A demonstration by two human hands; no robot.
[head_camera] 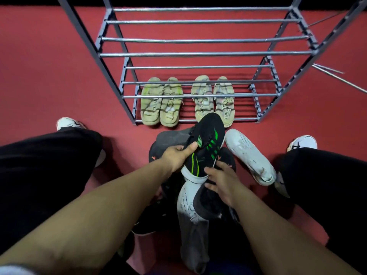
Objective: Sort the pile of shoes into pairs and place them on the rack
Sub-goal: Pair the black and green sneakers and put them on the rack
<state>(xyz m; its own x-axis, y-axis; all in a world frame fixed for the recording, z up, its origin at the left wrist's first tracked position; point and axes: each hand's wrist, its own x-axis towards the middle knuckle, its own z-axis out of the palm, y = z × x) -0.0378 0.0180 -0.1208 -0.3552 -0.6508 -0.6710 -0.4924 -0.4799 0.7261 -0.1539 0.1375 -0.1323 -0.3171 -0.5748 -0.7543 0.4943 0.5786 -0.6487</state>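
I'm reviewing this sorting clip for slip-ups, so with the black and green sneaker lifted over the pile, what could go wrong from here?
1. The black and green sneaker is held by the left hand at its side and the right hand near the heel; a loose hold could drop it back onto the pile.
2. Its mate is not clearly visible among the dark shoes beneath, so a mismatch is possible.
3. The bottom shelf already holds two pairs of beige sandals; sliding it in there may knock them.

Red carpet floor [49,76], dim light, black strip along far wall [29,1]
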